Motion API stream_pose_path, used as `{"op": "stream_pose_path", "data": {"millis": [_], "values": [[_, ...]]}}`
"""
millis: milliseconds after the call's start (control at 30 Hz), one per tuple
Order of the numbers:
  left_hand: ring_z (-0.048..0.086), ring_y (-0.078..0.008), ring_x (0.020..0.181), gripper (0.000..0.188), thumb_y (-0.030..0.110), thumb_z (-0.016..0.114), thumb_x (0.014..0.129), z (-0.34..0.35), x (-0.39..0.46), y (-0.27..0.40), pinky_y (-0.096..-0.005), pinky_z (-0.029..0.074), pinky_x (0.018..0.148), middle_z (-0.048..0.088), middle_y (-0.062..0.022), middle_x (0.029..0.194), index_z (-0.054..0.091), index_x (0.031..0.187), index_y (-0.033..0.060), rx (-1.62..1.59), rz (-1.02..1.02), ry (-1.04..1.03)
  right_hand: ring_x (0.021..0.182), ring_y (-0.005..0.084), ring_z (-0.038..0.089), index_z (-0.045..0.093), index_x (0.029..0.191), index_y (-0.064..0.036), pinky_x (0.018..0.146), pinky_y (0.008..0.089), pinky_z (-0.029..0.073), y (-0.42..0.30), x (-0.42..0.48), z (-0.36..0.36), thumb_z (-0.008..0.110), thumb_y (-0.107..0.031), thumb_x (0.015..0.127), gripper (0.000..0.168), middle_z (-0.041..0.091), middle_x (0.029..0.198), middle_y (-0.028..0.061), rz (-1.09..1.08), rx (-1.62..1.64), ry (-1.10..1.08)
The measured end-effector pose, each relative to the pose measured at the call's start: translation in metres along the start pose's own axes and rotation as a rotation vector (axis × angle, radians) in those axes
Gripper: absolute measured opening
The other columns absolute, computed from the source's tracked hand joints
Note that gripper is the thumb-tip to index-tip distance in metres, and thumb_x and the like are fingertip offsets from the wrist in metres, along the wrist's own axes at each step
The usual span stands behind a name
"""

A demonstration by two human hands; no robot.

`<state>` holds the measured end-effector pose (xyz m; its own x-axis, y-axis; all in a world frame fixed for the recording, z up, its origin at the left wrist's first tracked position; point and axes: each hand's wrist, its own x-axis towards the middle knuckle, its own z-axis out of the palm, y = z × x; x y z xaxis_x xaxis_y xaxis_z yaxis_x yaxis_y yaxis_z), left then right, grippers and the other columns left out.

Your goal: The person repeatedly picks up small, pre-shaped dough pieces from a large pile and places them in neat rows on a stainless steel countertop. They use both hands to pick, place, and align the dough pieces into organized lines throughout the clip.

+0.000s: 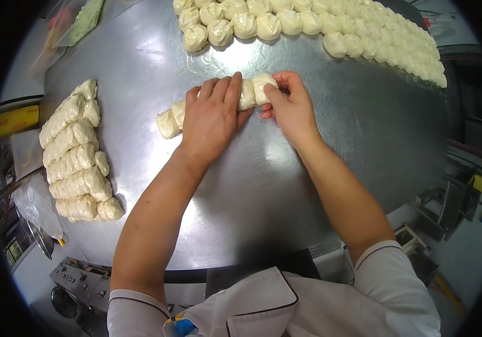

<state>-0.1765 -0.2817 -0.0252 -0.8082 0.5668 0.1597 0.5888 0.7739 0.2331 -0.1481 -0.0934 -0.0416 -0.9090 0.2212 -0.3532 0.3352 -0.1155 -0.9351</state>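
A row of pale, glossy dough pieces [167, 124] lies slantwise on the metal worktop [262, 185] in front of me. Over the middle of that row rests my left hand [213, 105], palm down, fingers curled across the dough and hiding part of it. My right hand [289, 103] grips the dough piece at the right end [264, 89], thumb on its near face and fingers behind. Two pieces show between my hands, pressed side by side. The row's left end sticks out past my left hand.
Stacked dough rolls [72, 156] stand at the left. Several rows of round filled dough balls [268, 26] run along the far edge to the right. A clear bag with green filling [83, 23] sits at the far left. A plastic bag [36, 202] hangs beside the worktop.
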Motion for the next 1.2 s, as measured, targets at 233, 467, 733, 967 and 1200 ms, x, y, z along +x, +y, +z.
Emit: {"op": "stream_pose_path", "data": {"millis": [233, 467, 733, 967, 1200], "values": [[0.059, -0.0328, 0.134, 0.086, 0.041, 0.084, 0.09, -0.012, -0.001, 0.007, -0.0506, 0.044, 0.114, 0.061, -0.0172, 0.147, 0.047, 0.159, 0.0044, 0.104, 0.019, 0.087, 0.085, 0.0313, 0.074, 0.061, 0.138, -0.005, 0.077, 0.0444, 0.063, -0.036, 0.037, -0.086, 0.073, -0.027, 0.099, 0.047, 0.067, 0.128, 0.0174, -0.552, -0.929, 0.286], [0.062, -0.0277, 0.129, 0.08, 0.034, 0.083, 0.091, 0.01, 0.032, 0.031, -0.0463, 0.048, 0.106, 0.066, -0.009, 0.14, 0.049, 0.159, 0.0079, 0.008, 0.033, -0.034, 0.081, 0.036, 0.073, 0.065, 0.123, -0.006, 0.074, 0.0466, 0.062, -0.045, 0.123, -0.153, 0.075, -0.028, 0.095, 0.037, 0.071, 0.113, 0.0167, -0.76, -1.141, 0.437], [0.064, -0.0311, 0.123, 0.078, 0.032, 0.083, 0.091, 0.011, 0.028, 0.023, -0.0473, 0.05, 0.1, 0.068, -0.0112, 0.134, 0.05, 0.157, 0.0067, -0.033, 0.023, 0.005, 0.087, 0.0257, 0.073, 0.063, 0.124, -0.001, 0.074, 0.0377, 0.06, 0.002, 0.023, -0.042, 0.075, -0.02, 0.1, 0.033, 0.071, 0.101, 0.0141, -0.176, -0.121, 0.102], [0.064, -0.0334, 0.123, 0.085, 0.039, 0.084, 0.091, 0.001, 0.032, 0.025, -0.0488, 0.049, 0.103, 0.068, -0.014, 0.132, 0.047, 0.158, 0.0032, -0.038, 0.002, -0.004, 0.111, 0.0432, 0.07, 0.066, 0.129, -0.005, 0.094, 0.0514, 0.058, -0.061, 0.075, -0.146, 0.075, -0.03, 0.098, 0.041, 0.066, 0.128, 0.0226, -0.61, -1.106, 0.447], [0.063, -0.0321, 0.12, 0.072, 0.038, 0.078, 0.097, 0.01, 0.048, 0.038, -0.0452, 0.05, 0.101, 0.068, -0.0137, 0.129, 0.052, 0.153, 0.0021, -0.054, 0.002, -0.083, 0.107, 0.0419, 0.071, 0.065, 0.129, -0.006, 0.09, 0.0524, 0.06, -0.041, 0.133, -0.185, 0.076, -0.035, 0.092, 0.048, 0.065, 0.13, 0.0177, -0.603, -1.05, 0.425]]}}
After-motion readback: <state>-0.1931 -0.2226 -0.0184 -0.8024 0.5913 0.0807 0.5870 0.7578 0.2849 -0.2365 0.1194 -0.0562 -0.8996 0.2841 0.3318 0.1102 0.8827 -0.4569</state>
